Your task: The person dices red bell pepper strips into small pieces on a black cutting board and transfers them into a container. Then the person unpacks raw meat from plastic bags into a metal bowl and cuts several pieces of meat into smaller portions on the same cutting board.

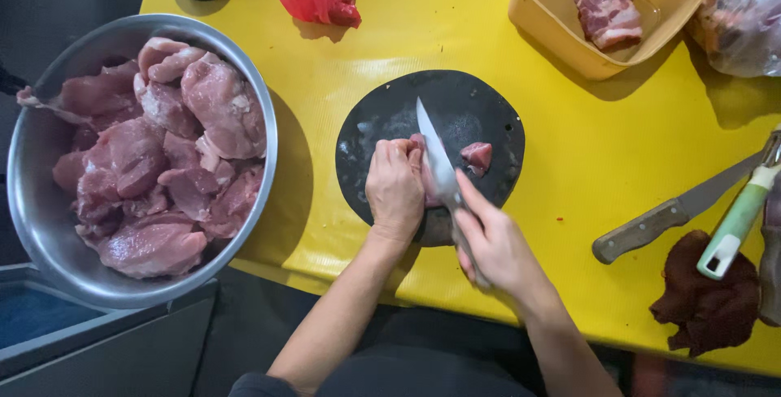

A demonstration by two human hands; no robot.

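Head view: left hand point(394, 188) clenches meat point(425, 171), right hand point(492, 238) grips knife point(438, 159) mid-board point(488, 112), edges clear.

board point(390, 112) centre, meat point(477, 155) on it | bowl point(49, 145) left | tub point(561, 39) behind right | spare knife point(667, 214) right

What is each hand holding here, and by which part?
The right hand grips the knife by its handle. The left hand presses down on top of the meat piece on the black cutting board.
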